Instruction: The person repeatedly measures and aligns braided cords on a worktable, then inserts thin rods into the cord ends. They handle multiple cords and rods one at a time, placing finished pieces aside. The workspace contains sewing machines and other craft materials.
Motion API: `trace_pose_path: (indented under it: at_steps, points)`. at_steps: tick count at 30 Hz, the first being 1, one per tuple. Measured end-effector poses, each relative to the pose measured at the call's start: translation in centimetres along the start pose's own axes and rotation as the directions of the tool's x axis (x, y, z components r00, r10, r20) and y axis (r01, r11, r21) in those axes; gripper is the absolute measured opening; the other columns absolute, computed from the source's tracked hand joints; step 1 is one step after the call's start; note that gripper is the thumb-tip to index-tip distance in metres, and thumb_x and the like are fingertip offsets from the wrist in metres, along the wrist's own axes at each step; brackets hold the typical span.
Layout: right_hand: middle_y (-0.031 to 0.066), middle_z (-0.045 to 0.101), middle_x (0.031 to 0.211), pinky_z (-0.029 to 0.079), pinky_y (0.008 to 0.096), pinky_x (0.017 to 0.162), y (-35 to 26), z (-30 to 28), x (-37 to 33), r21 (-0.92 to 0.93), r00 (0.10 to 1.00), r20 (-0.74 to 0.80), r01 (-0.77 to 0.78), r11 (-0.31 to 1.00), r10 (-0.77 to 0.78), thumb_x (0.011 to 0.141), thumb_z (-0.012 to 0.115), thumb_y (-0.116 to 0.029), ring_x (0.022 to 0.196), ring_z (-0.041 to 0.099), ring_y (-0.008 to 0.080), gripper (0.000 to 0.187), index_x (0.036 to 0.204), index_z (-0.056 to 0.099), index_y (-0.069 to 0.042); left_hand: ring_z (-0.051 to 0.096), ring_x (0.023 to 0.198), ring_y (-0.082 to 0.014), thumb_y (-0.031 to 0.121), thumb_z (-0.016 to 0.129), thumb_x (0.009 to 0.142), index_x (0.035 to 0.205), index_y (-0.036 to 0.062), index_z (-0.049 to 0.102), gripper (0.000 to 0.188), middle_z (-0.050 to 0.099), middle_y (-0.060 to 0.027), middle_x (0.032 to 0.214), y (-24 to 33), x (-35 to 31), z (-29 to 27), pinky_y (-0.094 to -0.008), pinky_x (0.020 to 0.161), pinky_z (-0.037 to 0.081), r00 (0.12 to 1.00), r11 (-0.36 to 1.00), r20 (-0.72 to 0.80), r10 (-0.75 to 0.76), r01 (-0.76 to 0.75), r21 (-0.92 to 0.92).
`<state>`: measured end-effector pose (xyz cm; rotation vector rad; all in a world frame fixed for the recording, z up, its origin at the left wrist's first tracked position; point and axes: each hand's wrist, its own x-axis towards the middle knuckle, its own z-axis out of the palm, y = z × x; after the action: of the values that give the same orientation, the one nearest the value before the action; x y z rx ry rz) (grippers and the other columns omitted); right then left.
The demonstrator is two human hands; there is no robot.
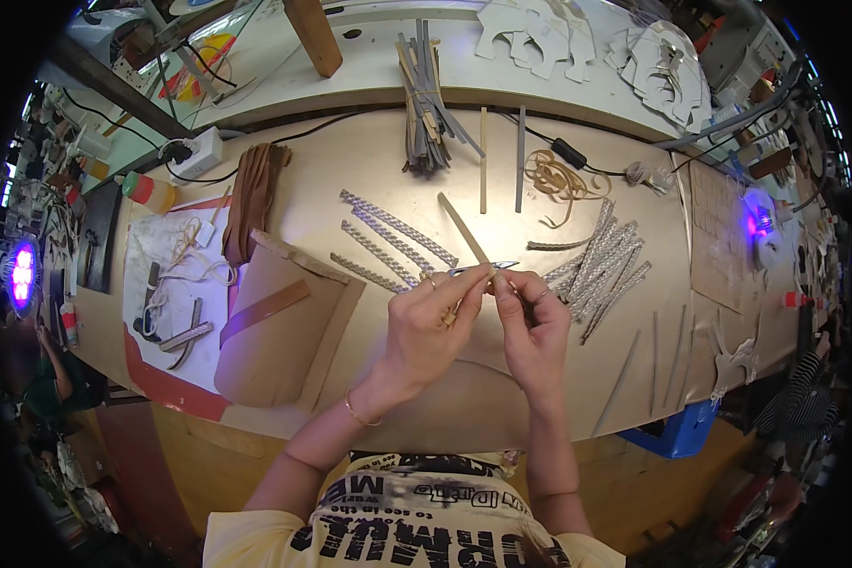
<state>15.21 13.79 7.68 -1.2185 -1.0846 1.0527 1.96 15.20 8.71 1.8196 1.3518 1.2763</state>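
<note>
Both my hands meet over the middle of the table, fingertips almost touching. My left hand (431, 327) is closed in a pinch at the lower end of a narrow tan strip (463, 227), which slants up and away to the left. Against that same end press the thumb and fingers of my right hand (537, 331), also closed. A shiny pointed metal piece (507, 264) shows by the fingertips; its kind and which hand bears it are hidden. Something small and yellowish shows in my left palm. Pale braided strips (388, 237) lie beyond my left hand.
More braided strips (611, 270) are heaped at right, near thin grey strips (655, 360) and a tan cord coil (560, 180). A bundle of strips (424, 104) lies at the back. Left are a curved brown board (279, 327), brown leather strips (254, 199) and a glue bottle (149, 192).
</note>
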Motion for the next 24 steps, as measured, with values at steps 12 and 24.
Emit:
trace_pose_path:
  at_steps: [12, 24]
  points:
    - [-0.0019, 0.06, 0.082, 0.029, 0.018, 0.051, -0.02, -0.38, -0.18, 0.004, 0.999, 0.044, 0.0, 1.0, 0.0, 0.095, 0.065, -0.004, 0.061, 0.038, -0.0003, 0.013, 0.103, 0.07, 0.005, 0.062, 0.057, -0.0218, 0.002, 0.071, 0.086, 0.108, 0.0024, 0.073, 0.022, 0.065, -0.0111, 0.07, -0.08, -0.28, -0.8, -0.0329, 0.053, 0.049, 0.998, 0.999, 0.044, 0.037, -0.038, 0.027]
    - [-0.0016, 0.061, 0.081, 0.029, 0.0186, 0.051, -0.12, -0.53, -0.11, -0.024, 0.999, 0.048, 0.013, 1.0, -0.012, 0.095, 0.066, -0.005, 0.059, 0.037, 0.0002, 0.012, 0.1, 0.07, 0.005, 0.062, 0.057, -0.0231, 0.002, 0.072, 0.085, 0.107, 0.0024, 0.073, 0.022, 0.064, -0.0116, 0.069, 0.0, -0.25, -0.98, -0.0336, 0.053, 0.049, 0.997, 0.997, 0.048, 0.062, -0.063, 0.033]
